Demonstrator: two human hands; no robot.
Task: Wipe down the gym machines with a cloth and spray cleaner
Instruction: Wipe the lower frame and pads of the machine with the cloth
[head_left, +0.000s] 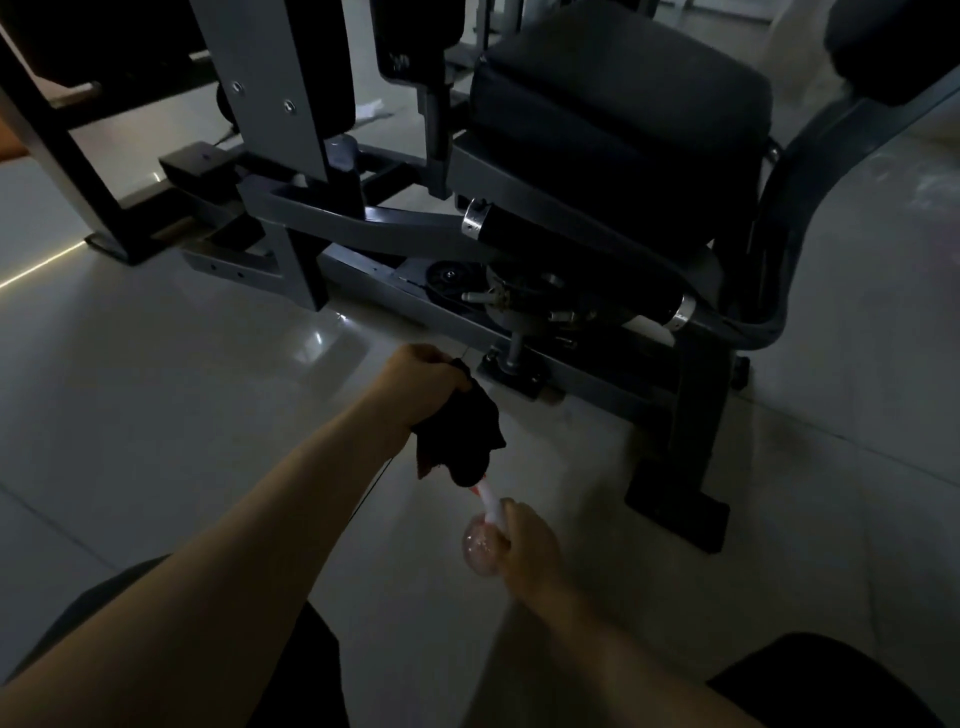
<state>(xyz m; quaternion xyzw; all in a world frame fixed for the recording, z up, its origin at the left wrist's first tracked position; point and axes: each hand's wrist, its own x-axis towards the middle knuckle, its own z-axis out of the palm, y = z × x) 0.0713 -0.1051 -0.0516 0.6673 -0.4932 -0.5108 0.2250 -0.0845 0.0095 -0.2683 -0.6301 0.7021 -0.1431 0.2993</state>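
Note:
In dim light a grey gym machine (363, 218) with a black padded seat (618, 119) stands ahead of me on the tiled floor. My left hand (421, 382) grips a black cloth (460, 441) that hangs below the fist, in front of the machine's low frame. My right hand (524, 551) holds a clear spray bottle (480, 548) with a white and red spray head (488, 501). The nozzle points up at the cloth and meets its lower edge.
The machine's base foot (680, 514) juts out on the floor to the right of my hands. A black frame (62, 156) of another machine stands at the far left. Pale glossy tiles (182, 389) stretch to the left. My dark-clothed knees show at the bottom.

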